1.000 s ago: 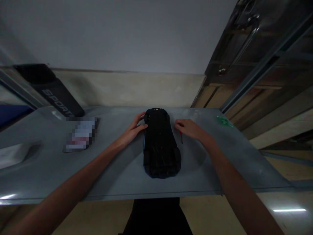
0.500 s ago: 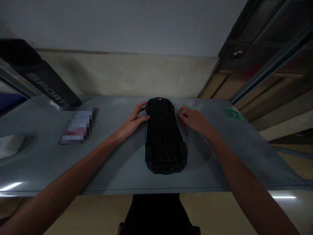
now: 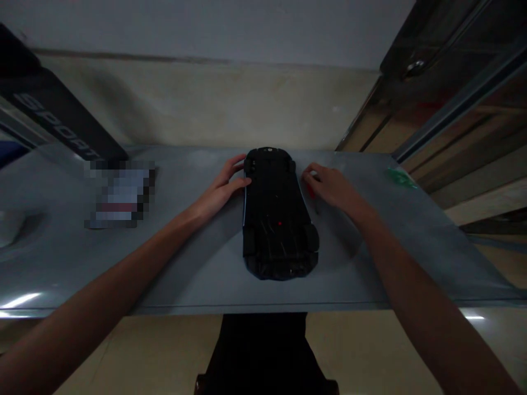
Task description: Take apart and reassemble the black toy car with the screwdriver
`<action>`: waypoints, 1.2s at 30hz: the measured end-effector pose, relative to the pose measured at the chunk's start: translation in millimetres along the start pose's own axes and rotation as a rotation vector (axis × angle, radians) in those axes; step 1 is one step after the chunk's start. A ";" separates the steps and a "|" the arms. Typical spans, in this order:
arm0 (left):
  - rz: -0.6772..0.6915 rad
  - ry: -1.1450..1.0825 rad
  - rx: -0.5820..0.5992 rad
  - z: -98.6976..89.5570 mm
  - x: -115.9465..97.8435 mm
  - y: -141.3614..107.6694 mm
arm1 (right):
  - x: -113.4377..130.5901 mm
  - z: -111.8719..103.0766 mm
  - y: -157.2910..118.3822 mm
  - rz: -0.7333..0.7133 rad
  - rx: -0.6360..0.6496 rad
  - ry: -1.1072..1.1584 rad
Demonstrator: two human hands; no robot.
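Note:
A black toy car lies upside down on the grey table, its underside facing up and a small red dot near its closer end. Against its left edge, toward the far end, my left hand holds the toy car, with the thumb at the rim of the underside and the fingers along the side. To the right of the car, my right hand is closed around a small red-handled screwdriver, its thin shaft pointing back toward me. My fingers partly hide the handle.
A dark box marked SPORT leans at the left, beside a blurred-out flat object. A white object sits at the left edge. Some green plastic lies at the right. Behind the table stands a wall.
The whole view has shifted, so the table and car appear slightly higher. Both hands stay at the car's sides, and the screwdriver remains at my right hand.

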State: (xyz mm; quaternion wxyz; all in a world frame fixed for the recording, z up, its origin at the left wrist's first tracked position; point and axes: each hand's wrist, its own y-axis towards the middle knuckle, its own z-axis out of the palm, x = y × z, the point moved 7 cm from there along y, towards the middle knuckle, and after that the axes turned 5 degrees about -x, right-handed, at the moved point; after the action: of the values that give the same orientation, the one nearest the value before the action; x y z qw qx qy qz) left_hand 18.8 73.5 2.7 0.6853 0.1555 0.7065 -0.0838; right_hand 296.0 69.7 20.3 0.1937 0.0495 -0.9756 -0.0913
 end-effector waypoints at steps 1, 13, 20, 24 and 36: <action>0.002 0.008 0.001 0.1 -0.4 -0.3 | 0.0 -0.2 0.4 0.003 0.005 0.007; -0.036 -0.004 -0.001 -1.6 2.7 1.6 | 0.4 -1.5 0.5 0.000 -0.007 0.000; -0.011 0.007 0.013 -1.0 1.4 3.9 | 2.5 -2.8 -0.2 -0.010 -0.012 -0.014; -0.031 -0.021 0.005 0.6 1.0 3.0 | 3.9 -3.1 -2.0 0.011 -0.036 -0.033; -0.052 -0.067 -0.025 0.5 3.9 1.5 | 2.9 -1.2 -1.9 0.025 -0.035 -0.036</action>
State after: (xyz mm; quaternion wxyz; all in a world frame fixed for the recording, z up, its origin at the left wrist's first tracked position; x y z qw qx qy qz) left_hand 19.7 75.2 -1.0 0.7079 0.1259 0.6881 -0.0978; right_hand 293.9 67.2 22.0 0.1778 0.0320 -0.9777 -0.1067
